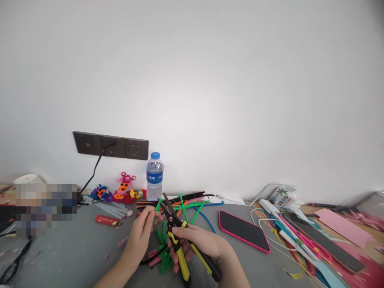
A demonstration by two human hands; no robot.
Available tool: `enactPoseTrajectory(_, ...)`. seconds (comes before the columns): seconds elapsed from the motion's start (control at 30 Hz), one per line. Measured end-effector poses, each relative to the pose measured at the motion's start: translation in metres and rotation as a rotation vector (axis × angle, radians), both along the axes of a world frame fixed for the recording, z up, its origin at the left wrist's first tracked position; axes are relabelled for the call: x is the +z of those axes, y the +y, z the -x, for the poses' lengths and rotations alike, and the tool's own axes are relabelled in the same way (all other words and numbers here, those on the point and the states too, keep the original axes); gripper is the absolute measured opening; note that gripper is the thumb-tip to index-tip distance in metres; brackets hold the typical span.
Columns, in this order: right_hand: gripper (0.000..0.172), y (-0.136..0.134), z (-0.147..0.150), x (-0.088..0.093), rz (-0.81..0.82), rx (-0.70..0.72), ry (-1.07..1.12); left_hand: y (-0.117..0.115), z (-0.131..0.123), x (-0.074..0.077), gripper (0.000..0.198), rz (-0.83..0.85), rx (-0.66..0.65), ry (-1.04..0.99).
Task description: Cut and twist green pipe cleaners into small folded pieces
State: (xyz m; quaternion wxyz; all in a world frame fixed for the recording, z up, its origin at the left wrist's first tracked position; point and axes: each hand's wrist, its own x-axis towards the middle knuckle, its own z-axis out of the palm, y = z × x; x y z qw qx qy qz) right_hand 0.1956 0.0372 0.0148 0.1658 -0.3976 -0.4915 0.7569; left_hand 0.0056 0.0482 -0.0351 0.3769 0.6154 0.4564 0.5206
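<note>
Green stem at the tool's jaws

Your left hand: thumb and fingers pinched together on a green fuzzy stem, held above the grey tabletop, just beside the jaws of the pliers. Your right hand: fingers wrapped round the yellow-and-black handles of the pliers, tips angled up toward the left hand. Handles spread, jaws parted a little; cannot tell whether they touch the stem.

Below your hands, a heap of short green pieces, some pink among them. Beyond, long green strips lie crossed over black and orange ones. Water bottle upright near the wall. To your right, a phone in a pink case, lying flat.
</note>
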Motion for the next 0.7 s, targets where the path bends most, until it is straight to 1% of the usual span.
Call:
enactPoseTrajectory(0.17, 0.052, -0.0003, 0.0011, 0.0015, -0.006, 0.000, -0.019, -0.0003, 0.0007, 0.0003, 0.029, -0.032, -0.014, 0.044)
enactPoseTrajectory(0.3, 0.051, 0.0001, 0.0029, 0.0028, -0.006, 0.010, -0.040, -0.0003, -0.0002, -0.0006, 0.029, -0.016, -0.021, 0.036)
enactPoseTrajectory(0.43, 0.052, 0.0007, 0.0041, 0.0036, -0.013, -0.005, -0.036, 0.0001, -0.0011, 0.0003, 0.030, -0.004, -0.023, 0.007)
enactPoseTrajectory(0.57, 0.054, 0.0019, 0.0041, 0.0033, -0.001, -0.040, -0.024, -0.0010, -0.0008, 0.0021, 0.029, -0.027, -0.021, 0.040)
enactPoseTrajectory(0.7, 0.052, 0.0019, 0.0039, 0.0017, -0.014, -0.039, -0.006, -0.0014, -0.0005, 0.0014, 0.028, -0.028, -0.015, 0.044)
